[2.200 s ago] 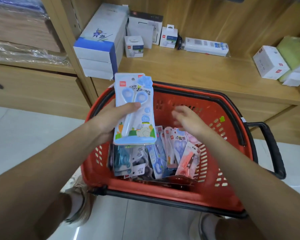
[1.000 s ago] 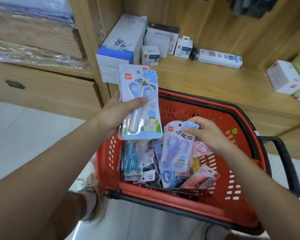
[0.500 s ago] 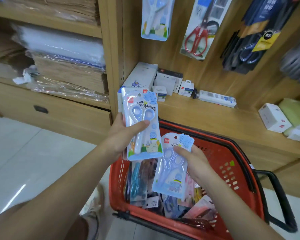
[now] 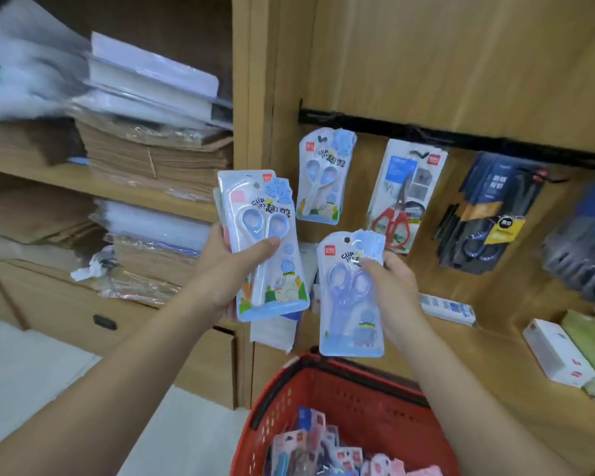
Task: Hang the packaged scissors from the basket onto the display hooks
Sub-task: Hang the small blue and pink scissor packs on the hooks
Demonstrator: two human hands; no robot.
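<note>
Above the red basket (image 4: 375, 400), the left hand (image 4: 227, 269) grips a blue rabbit scissors pack (image 4: 268, 255), a second pack (image 4: 218, 206) mostly hidden behind it. The right hand (image 4: 392, 290) pinches a paler scissors pack (image 4: 349, 304). Higher above the basket, a matching pack (image 4: 320, 180) hangs from a black rail (image 4: 426, 132). The basket's loose packs (image 4: 323, 451) are cropped; hanging goods (image 4: 577, 242) farther right blur.

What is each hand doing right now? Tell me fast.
Left hand: closed, holding blue rabbit scissors packs.
Right hand: closed, holding one purple scissors pack.
</note>
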